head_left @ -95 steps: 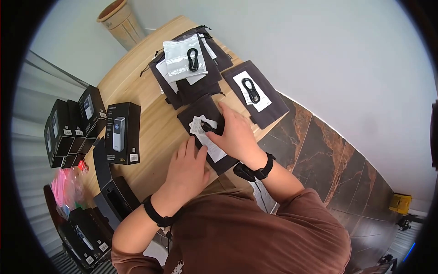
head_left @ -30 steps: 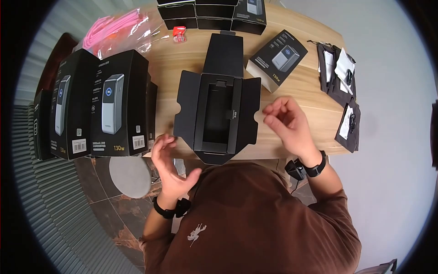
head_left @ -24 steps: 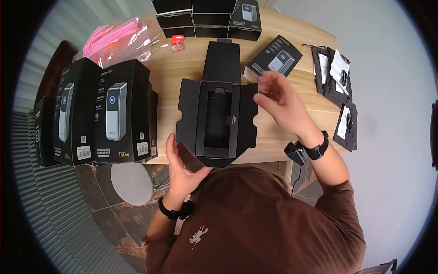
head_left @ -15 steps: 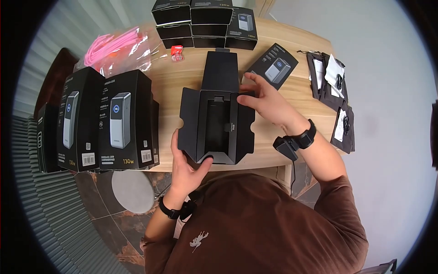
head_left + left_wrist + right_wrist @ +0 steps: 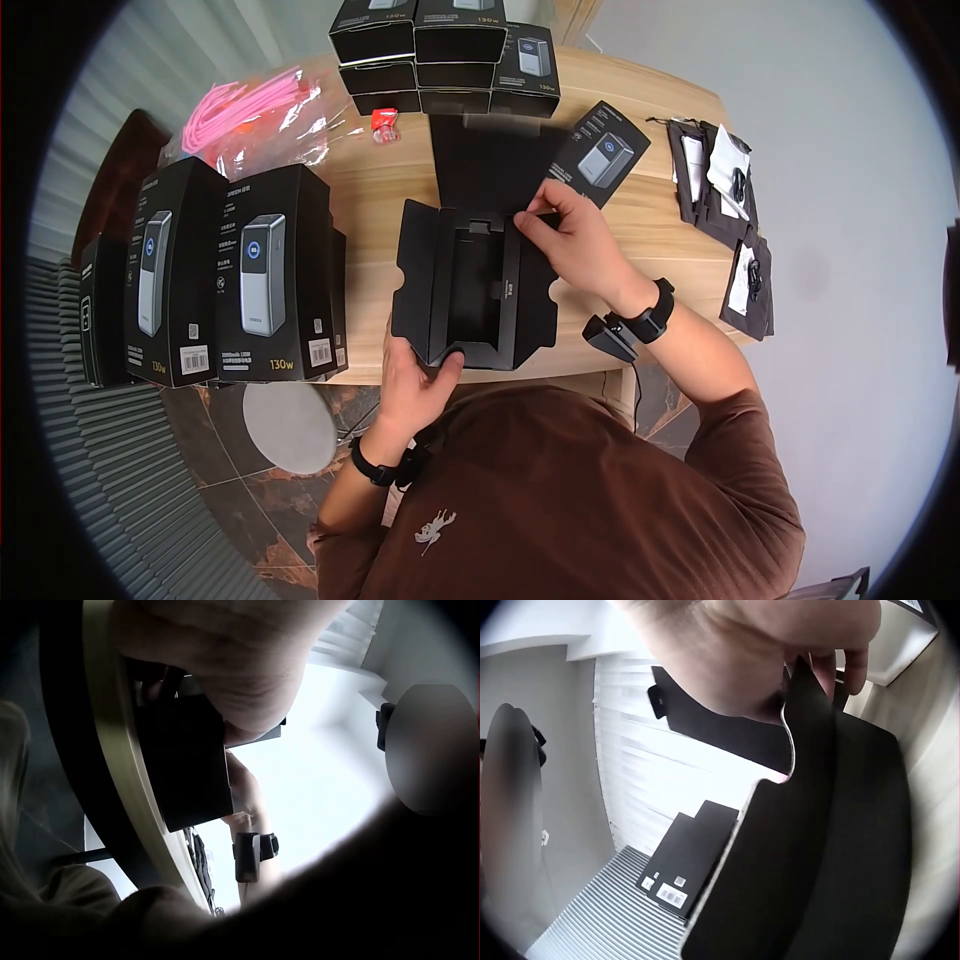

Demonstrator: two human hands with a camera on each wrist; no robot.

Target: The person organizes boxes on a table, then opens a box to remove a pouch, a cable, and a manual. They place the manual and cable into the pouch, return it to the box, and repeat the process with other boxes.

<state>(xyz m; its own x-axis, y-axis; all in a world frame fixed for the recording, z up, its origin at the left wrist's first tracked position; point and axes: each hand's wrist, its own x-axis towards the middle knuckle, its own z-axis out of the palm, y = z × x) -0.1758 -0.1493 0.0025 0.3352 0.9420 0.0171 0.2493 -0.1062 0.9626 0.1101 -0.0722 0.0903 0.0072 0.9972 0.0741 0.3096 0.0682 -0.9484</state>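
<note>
An open black cardboard box [image 5: 415, 285] stands at the table's front edge, its side flaps spread and its lid [image 5: 480, 165] folded back. A long recess shows inside it. My left hand [image 5: 412, 395] grips its near left corner, thumb over the front edge and fingers partly hidden by the side. At the far right corner my right hand [image 5: 582, 242] pinches the box edge between thumb and fingers. The right wrist view has that hand above a dark side flap [image 5: 757, 870]. In the left wrist view, the box's dark outer wall [image 5: 184, 765] lies under the palm.
Printed black boxes [image 5: 270, 270] stand at the left, with several more stacked boxes [image 5: 460, 45] at the back. One box [image 5: 605, 150] lies right of the lid. Dark pouches [image 5: 705, 185] with papers and cables lie far right. A pink bundle in plastic [image 5: 250, 110] sits back left.
Both hands left a pouch with papers and a cable and came to the open box. The left took its near corner, the right its far right corner. The lid tilted further back.
</note>
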